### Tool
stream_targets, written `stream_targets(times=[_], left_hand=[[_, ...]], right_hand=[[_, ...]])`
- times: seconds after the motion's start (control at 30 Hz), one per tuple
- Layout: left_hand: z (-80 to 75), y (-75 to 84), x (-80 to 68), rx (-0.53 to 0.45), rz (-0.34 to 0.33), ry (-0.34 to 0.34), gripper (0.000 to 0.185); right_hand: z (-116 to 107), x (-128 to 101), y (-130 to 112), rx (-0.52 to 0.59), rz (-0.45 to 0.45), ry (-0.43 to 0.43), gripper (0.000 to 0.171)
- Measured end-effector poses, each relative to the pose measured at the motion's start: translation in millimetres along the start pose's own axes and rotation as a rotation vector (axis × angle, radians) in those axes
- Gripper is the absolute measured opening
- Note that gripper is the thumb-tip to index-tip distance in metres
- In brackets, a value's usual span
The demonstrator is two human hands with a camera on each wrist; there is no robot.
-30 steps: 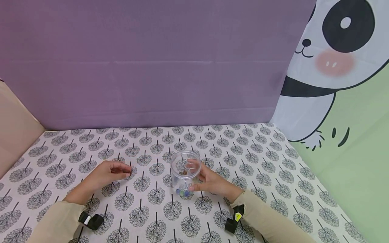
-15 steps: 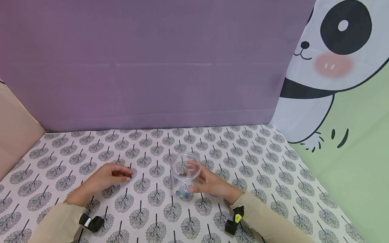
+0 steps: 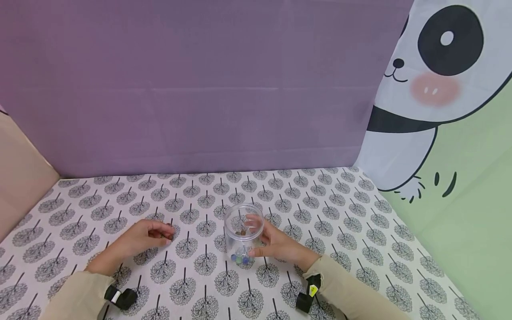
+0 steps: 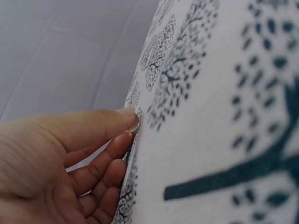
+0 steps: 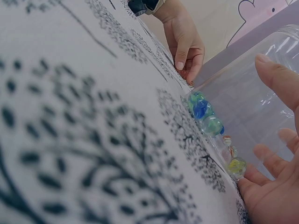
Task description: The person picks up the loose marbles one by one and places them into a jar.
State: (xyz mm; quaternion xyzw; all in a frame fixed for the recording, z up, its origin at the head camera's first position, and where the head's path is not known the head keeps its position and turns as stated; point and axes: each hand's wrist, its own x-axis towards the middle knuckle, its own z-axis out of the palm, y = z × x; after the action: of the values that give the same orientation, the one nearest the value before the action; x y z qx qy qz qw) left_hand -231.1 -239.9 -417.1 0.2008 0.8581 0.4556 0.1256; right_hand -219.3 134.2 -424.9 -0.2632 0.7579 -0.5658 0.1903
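A clear jar (image 3: 244,242) stands upright on the patterned cloth, with several blue, green and yellowish glass marbles (image 5: 212,125) at its bottom. Small brown pieces also show inside, too small to make out. My right hand (image 3: 278,242) holds the jar from its right side, thumb in front and fingers behind. Left of the jar, my left hand (image 3: 146,238) is low at the cloth. Its thumb and forefinger pinch a small clear glass marble (image 4: 134,124), mostly covered by the fingertips. Reddish-brown bits show by those fingers in the head view; their kind is unclear.
The white cloth (image 3: 206,284) with tree prints covers the table. A purple backdrop (image 3: 200,89) rises behind it, and a panda-print green panel (image 3: 472,222) stands to the right. Black wrist cameras (image 3: 121,298) are strapped at both sleeves.
The left fingers have curled in and lowered a little at the same spot. The right hand and jar keep their place. The head view has tilted up slightly.
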Motion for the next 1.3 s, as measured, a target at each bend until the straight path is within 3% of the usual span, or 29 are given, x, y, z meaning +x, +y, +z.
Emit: stream_targets(times=[0.37, 0.77, 1.3], left_hand=[[1.5, 0.0, -3.5, 0.01, -0.013, -0.01, 0.028], [5.4, 9.1, -4.8, 0.064, 0.003, 0.043, 0.027], [15.3, 56.4, -1.0, 0.149, 0.118, 0.221, 0.023]], right_hand=[[1, 0, 0, -0.005, 0.006, -0.015, 0.089], [2, 1, 0, 0.0, 0.004, -0.011, 0.088], [0, 0, 2, -0.007, -0.025, -0.017, 0.089]])
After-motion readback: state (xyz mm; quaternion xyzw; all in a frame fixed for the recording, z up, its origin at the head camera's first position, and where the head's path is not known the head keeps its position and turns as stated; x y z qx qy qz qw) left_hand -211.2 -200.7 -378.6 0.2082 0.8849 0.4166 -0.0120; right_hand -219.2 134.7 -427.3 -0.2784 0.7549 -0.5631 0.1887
